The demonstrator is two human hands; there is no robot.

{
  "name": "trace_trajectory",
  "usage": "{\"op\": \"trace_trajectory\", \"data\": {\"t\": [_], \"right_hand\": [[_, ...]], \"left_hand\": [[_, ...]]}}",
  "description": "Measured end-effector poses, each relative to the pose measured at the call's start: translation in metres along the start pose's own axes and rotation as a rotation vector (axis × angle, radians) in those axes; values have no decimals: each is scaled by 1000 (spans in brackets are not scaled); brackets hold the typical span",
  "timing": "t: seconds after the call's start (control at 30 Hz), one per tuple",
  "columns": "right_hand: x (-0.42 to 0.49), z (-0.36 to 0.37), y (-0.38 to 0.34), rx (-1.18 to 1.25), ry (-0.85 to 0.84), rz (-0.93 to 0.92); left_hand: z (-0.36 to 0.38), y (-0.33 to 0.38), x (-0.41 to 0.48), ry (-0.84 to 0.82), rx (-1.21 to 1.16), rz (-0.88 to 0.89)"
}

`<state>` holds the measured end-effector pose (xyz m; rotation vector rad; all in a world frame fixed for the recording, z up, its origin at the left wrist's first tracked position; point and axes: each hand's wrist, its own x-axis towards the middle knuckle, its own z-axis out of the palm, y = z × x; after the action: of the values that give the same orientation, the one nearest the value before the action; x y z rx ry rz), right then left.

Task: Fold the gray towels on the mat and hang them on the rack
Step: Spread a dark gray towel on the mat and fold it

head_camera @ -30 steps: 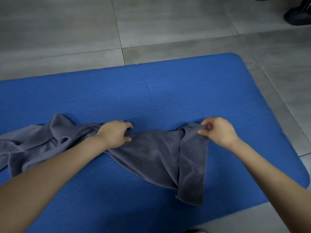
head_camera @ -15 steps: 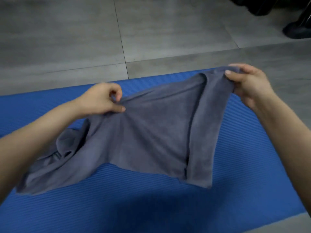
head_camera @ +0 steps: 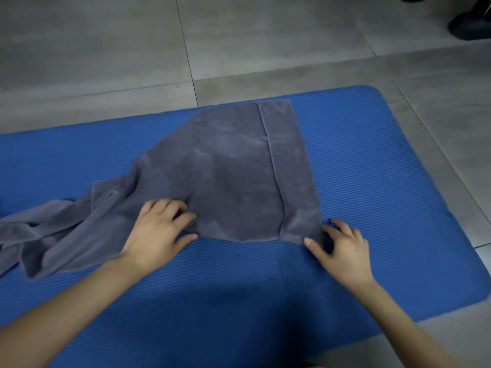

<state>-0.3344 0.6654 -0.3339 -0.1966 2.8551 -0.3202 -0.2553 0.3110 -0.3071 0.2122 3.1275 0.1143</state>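
Observation:
A gray towel (head_camera: 236,168) lies on the blue mat (head_camera: 372,181). Its right half is spread flat toward the mat's far edge, with a narrow strip folded over along the right side. The towel's left part is bunched in folds and trails off the frame's left edge. My left hand (head_camera: 159,232) pinches the towel's near edge at the middle, fingers on top and thumb under. The near right corner sits between the thumb and fingers of my right hand (head_camera: 342,248). The rack is not in view.
Gray floor tiles (head_camera: 265,43) surround the mat on the far and right sides. A dark object (head_camera: 467,25) sits on the floor at the top right corner. Bare mat lies between the towel and me.
Both hands had lifted the towel into the air by its top edge; it now lies on the mat, its right half flat, and my hands are at its near edge.

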Motion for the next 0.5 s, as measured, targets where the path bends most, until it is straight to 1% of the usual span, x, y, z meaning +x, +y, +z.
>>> {"op": "trace_trajectory", "data": {"t": [0.03,0.07,0.13,0.17,0.2,0.3,0.37,0.4,0.43,0.5], "right_hand": [[-3,7,2,-25,31,-40],[-3,11,1,3,81,-75],[-2,11,-5,196,183,-92],[-4,5,-11,365,223,-79],[-4,-1,-14,556,219,-54],[-2,-25,-21,1076,148,19],[3,-45,-18,1355,119,87],[5,-56,-16,1427,93,147],[8,-66,-11,1428,67,219],[12,-82,0,1286,-6,371]], "left_hand": [[6,0,-3,-40,34,0],[11,1,-2,-68,56,-4],[16,1,5,-94,51,4],[15,1,9,-98,32,-7],[11,0,15,-101,-6,-38],[-7,1,25,-87,-187,-130],[-19,6,28,-107,-292,-193],[-22,7,29,-138,-335,-222],[-25,8,31,-205,-363,-234],[-27,16,35,-317,-415,-231]]}}
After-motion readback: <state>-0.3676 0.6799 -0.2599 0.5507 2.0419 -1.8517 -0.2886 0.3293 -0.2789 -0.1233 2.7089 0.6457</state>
